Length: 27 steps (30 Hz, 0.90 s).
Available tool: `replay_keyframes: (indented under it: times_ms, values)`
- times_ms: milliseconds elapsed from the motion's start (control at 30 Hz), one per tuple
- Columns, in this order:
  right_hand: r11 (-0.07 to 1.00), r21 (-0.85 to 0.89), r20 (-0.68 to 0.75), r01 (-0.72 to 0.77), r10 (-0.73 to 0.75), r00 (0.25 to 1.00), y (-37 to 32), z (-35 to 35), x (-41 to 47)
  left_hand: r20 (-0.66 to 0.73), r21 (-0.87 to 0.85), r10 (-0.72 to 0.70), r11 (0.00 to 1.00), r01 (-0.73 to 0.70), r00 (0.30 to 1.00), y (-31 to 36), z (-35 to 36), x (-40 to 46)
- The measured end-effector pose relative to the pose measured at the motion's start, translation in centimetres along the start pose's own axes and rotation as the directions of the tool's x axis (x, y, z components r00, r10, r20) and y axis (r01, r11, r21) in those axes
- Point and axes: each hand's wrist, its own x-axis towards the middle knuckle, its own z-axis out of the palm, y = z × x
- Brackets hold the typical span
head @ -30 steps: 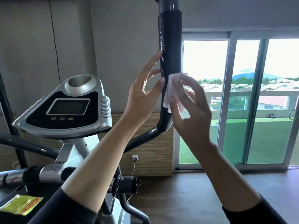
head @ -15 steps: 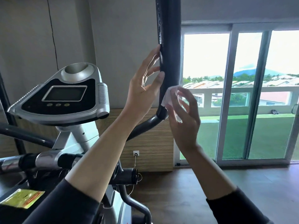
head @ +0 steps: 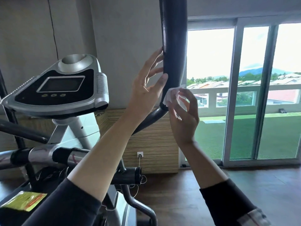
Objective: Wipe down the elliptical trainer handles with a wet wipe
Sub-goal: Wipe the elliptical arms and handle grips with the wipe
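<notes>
Console (head: 55, 88) left of handle (head: 174, 54), w/ wipe (head: 171, 95)

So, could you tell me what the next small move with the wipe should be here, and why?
Probably slide the wet wipe up the black handle grip. The right hand pinches it against the grip's lower end, just above the bare metal bend, while the left hand steadies the grip with straight fingers. The long stretch above has no wipe on it.
</notes>
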Motion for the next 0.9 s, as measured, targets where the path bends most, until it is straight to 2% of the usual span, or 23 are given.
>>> replay_keyframes:
  times_ms: [133,333,467,600,900]
  values:
    - [0.999,-0.027,-0.026,0.030,-0.030,0.999,0.5,0.4,-0.3,-0.017,-0.024,0.014,1.000,-0.014,1.000,-0.4,0.3,-0.1]
    - [0.997,-0.015,0.064,-0.070,0.071,0.995,2.0,0.4,-4.1,-0.011,-0.051,-0.028,0.998,0.028,1.000,-0.9,0.5,-0.9]
    - [0.984,-0.051,0.121,-0.169,0.174,0.977,1.4,-0.6,-5.8,0.011,-0.050,-0.093,0.994,0.093,0.996,-1.0,0.2,-1.5]
    - [0.966,-0.005,0.213,-0.258,0.253,0.944,-0.6,-2.1,-6.1,0.010,0.034,-0.161,0.986,0.161,0.987,-0.3,-0.8,-2.5]
    - [0.933,0.017,0.396,-0.360,0.324,0.859,-5.2,-5.5,-2.8,0.022,0.094,-0.405,0.911,0.401,0.914,4.0,-3.5,-4.9]
